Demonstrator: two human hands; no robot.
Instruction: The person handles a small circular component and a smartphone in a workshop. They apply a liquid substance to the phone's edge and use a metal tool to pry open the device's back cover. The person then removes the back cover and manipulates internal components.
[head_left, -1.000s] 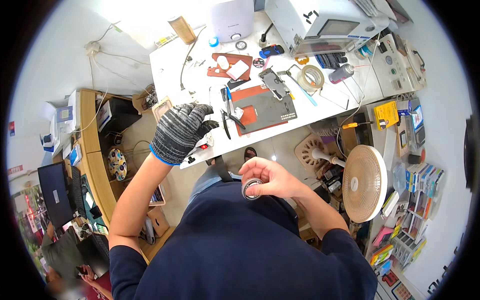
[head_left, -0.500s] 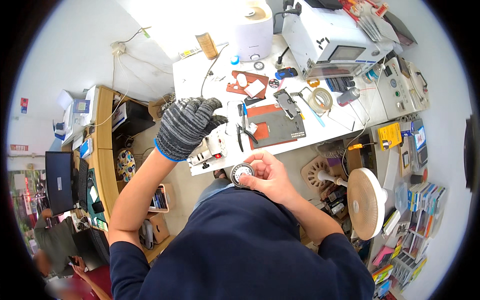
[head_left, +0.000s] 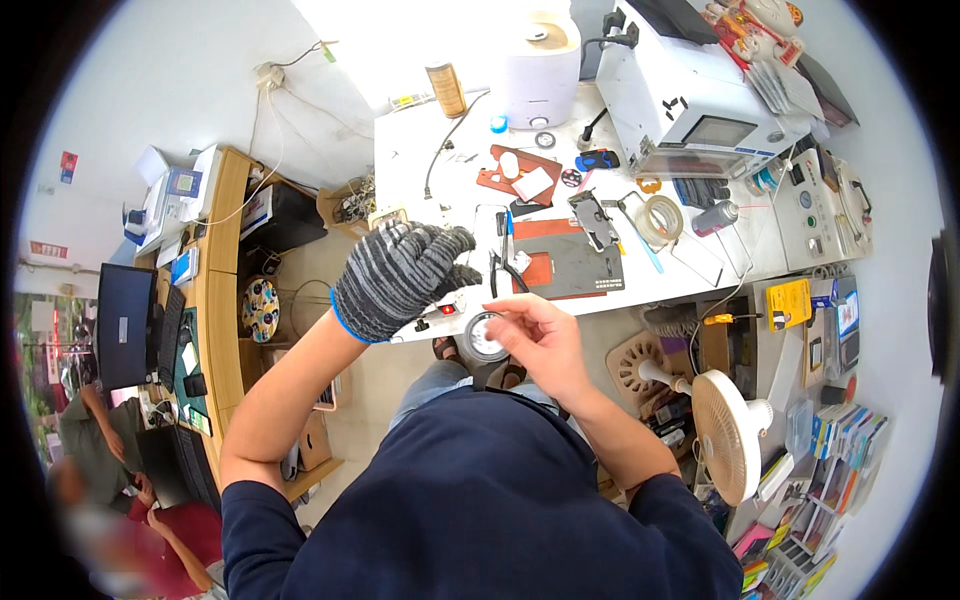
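Observation:
My right hand (head_left: 545, 345), bare, is in front of the table's near edge. Its thumb and fingers grip a small round spool-like disc (head_left: 480, 345) with a dark rim and pale middle; its exact kind is unclear. My left hand (head_left: 395, 280) wears a grey and black striped knit glove with a blue cuff. It is raised over the table's near left corner, its fingers stretched loosely rightward and the thumb side apart, with nothing visible in them. Below it, mostly hidden, is a white device with a red light (head_left: 447, 310). Black-handled pliers (head_left: 507, 262) lie just beyond.
On the white table (head_left: 400, 150) lie a grey-and-red mat (head_left: 585, 268), an opened phone (head_left: 594, 222) and a tape roll (head_left: 660, 220). A white humidifier-like tank (head_left: 540, 75) and a boxy machine (head_left: 680, 110) stand behind. A fan (head_left: 725, 435) is at right; people sit at far left.
The whole view has shifted, moving the table rightward in the picture. My left gloved fingers have loosened from a curled shape. The disc has tilted in my right hand.

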